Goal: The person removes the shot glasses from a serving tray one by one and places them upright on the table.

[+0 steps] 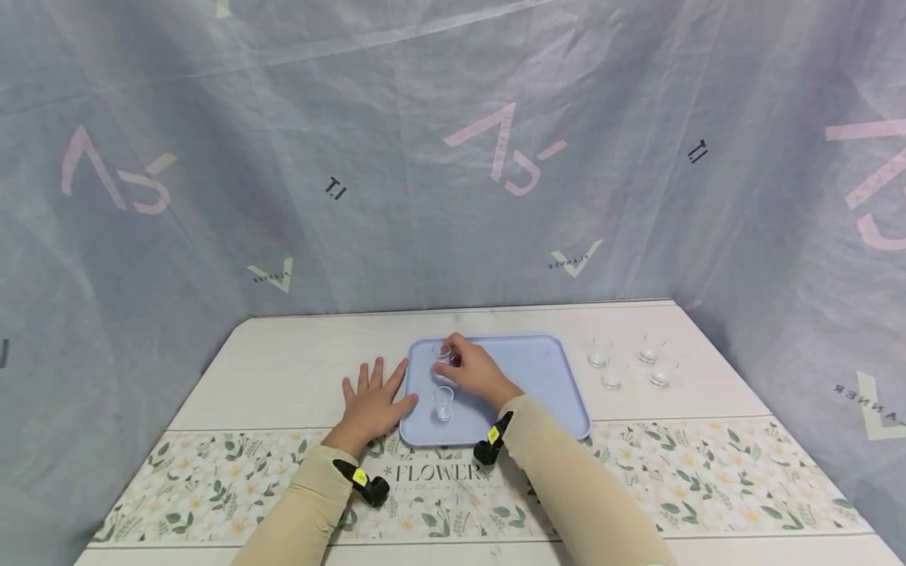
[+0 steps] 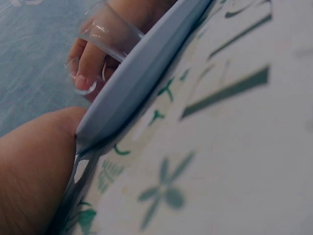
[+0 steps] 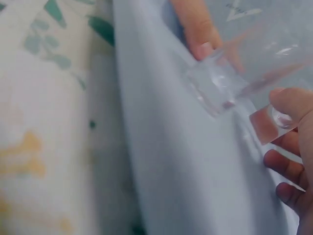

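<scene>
My right hand pinches a small clear shot glass between thumb and fingers over the tray's far left corner. The glass's thick base shows near the thumb in the right wrist view. Closer to me, a second clear shot glass stands upright on the pale blue tray. To the left of the tray, my left hand lies flat on the tabletop with fingers spread. Its thumb meets the tray's edge in the left wrist view.
Several more clear glasses stand on the table to the right of the tray. A floral cloth band with the word FLOWER crosses the table's near part. Grey printed fabric hangs behind and at both sides.
</scene>
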